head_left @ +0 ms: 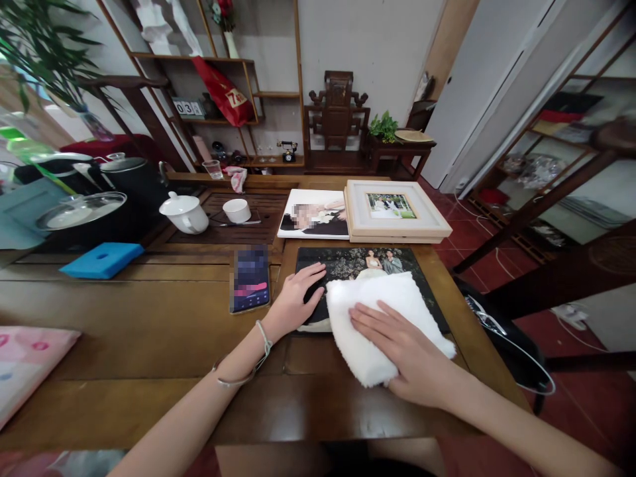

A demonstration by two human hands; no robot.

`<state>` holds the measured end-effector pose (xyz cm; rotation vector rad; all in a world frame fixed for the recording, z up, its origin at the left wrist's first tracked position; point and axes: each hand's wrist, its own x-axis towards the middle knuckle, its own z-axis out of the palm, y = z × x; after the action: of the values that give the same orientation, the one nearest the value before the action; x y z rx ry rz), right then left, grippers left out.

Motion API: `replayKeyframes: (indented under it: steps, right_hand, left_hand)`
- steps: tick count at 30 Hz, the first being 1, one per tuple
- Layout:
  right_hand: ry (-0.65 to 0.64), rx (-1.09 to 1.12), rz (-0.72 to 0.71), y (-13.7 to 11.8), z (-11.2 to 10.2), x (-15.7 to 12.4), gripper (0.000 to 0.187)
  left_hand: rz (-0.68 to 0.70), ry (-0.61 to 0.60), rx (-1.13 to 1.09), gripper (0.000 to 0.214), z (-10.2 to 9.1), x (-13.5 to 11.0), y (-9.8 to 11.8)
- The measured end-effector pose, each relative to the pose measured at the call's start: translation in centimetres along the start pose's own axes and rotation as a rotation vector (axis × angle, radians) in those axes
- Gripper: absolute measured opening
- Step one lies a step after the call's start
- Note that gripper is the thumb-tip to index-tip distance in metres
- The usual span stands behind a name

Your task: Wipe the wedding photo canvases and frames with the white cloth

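A dark wedding photo panel [342,262] lies flat on the wooden table in front of me, with a couple pictured near its top. On its left part rests my left hand [302,291], fingers stretched out and holding nothing. My right hand [397,341] presses a white fluffy cloth [387,298] onto the panel's right part; the thumb is partly under the cloth's near edge. The cloth hides much of the picture and hangs past the panel's near side. Just left of my left hand lies a smartphone [250,278] with its screen lit.
Behind the panel are a white-bordered photo [314,225] and light wooden picture frames [398,232]. Farther left stand a white lidded teapot [185,213], a small white cup [237,211], a blue sponge block [103,260] and a glass-lidded pot [82,212]. A wooden chair [561,265] stands at right.
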<state>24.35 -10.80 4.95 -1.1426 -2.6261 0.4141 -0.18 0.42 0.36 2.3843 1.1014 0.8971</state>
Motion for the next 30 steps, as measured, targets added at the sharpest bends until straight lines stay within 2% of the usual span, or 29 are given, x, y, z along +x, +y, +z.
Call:
replayKeyframes:
  steps: [3, 7, 9, 12, 15, 18, 21, 24, 27, 30]
  right_hand:
    - [0.016, 0.036, 0.027, 1.1, -0.5, 1.1, 0.090]
    - [0.163, -0.013, 0.164, 6.1, -1.4, 4.2, 0.077]
    - [0.195, -0.039, 0.212, 7.8, -1.6, 5.7, 0.074]
    - [0.169, -0.070, 0.228, 7.7, -1.4, 6.6, 0.075]
    - [0.084, -0.100, 0.190, 5.0, -0.9, 5.4, 0.082]
    - [-0.013, -0.064, 0.075, 2.0, -0.9, 2.7, 0.092]
    - [-0.112, 0.022, -0.029, 0.9, -1.7, -0.1, 0.095]
    - [-0.089, 0.094, -0.024, 2.6, -2.8, -2.1, 0.088]
    - [0.034, 0.088, 0.068, 6.3, -3.2, -3.2, 0.084]
    - [0.140, 0.051, 0.153, 10.0, -3.2, -3.2, 0.085]
  left_hand:
    - [-0.005, 0.002, -0.002, 0.033, 0.0, 0.0, 0.0]
    - [-0.006, 0.012, -0.016, 0.034, 0.1, -0.1, -0.1]
    - [-0.007, 0.006, -0.019, 0.034, 0.1, -0.2, -0.2]
    - [-0.010, -0.002, -0.018, 0.035, 0.1, -0.1, -0.2]
    - [-0.008, 0.002, -0.013, 0.035, 0.0, -0.1, -0.2]
    - [-0.005, -0.009, -0.004, 0.034, -0.1, 0.0, -0.1]
    - [-0.003, -0.019, -0.004, 0.033, -0.2, 0.1, 0.0]
    - [-0.002, 0.000, -0.012, 0.033, -0.1, 0.1, 0.0]
    - [0.002, 0.018, -0.022, 0.032, 0.0, 0.0, 0.0]
    - [0.004, 0.016, -0.020, 0.033, 0.0, 0.0, 0.0]
